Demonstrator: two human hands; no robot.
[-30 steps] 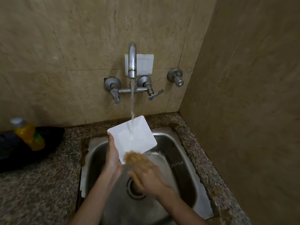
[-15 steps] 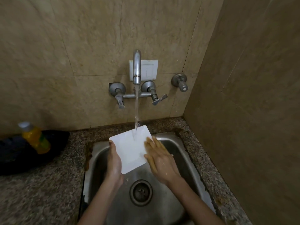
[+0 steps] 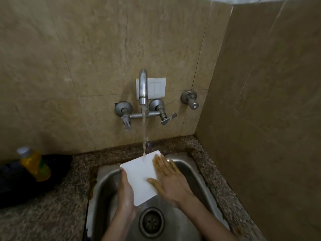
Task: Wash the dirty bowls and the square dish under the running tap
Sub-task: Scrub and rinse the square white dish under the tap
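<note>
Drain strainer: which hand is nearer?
Left. The left hand grips the square dish just above-left of the drain strainer; the right hand lies farther up-right.

Steel sink (image 3: 104,185), speckled granite counter (image 3: 52,214)

Beige marble-look wall tiles (image 3: 86,58) fill the upper frame and meet a second tiled wall (image 3: 269,101) at the corner on the right. A white switch plate (image 3: 157,88) sits on the back wall at centre. Below runs a speckled granite surface (image 3: 43,214), dim at lower left, where a dark object (image 3: 10,185) lies. The light is soft and warm.
</note>
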